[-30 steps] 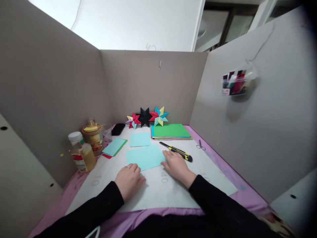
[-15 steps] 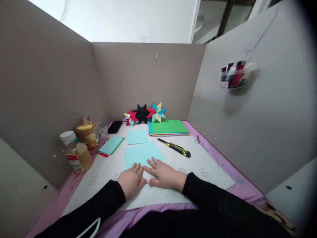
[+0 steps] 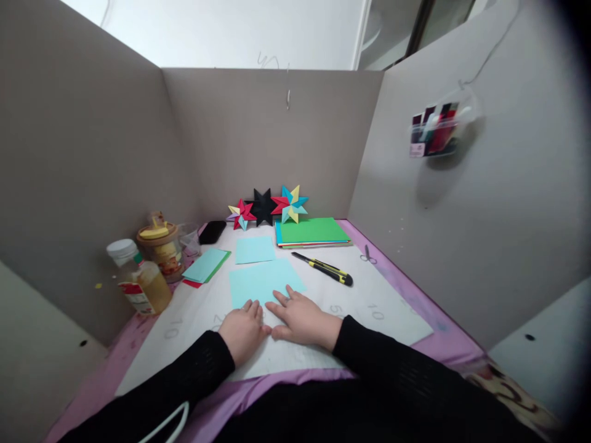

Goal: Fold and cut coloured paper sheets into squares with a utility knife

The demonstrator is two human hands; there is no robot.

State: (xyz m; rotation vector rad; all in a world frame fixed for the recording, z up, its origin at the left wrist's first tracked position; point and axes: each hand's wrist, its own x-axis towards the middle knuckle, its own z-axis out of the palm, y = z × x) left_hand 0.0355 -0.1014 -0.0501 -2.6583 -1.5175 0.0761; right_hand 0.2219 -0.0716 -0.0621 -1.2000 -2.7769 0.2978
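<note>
A light blue sheet of paper [image 3: 258, 279] lies flat on the white board in front of me. My left hand [image 3: 244, 331] rests at its near edge, palm down, fingertips on or just beside the paper. My right hand [image 3: 300, 317] lies flat with fingers spread, its fingertips on the sheet's near right part. The two hands almost meet at the thumbs. Just beyond is a smaller light blue piece of paper [image 3: 255, 250]. A black and yellow utility knife [image 3: 325, 269] lies to the right of the sheets.
Stacked coloured paper [image 3: 314, 232] sits at the back, below folded paper stars [image 3: 263, 207]. On the left are light blue and green papers [image 3: 206, 266], a phone [image 3: 213, 232], a bottle [image 3: 143, 286] and a lidded jar [image 3: 161, 249]. Small scissors [image 3: 368, 256] lie right. Grey panels enclose three sides.
The view has tilted slightly, so everything sits a little higher. My right hand has shifted slightly left, its thumb closer to the left one. The papers lie as before.
</note>
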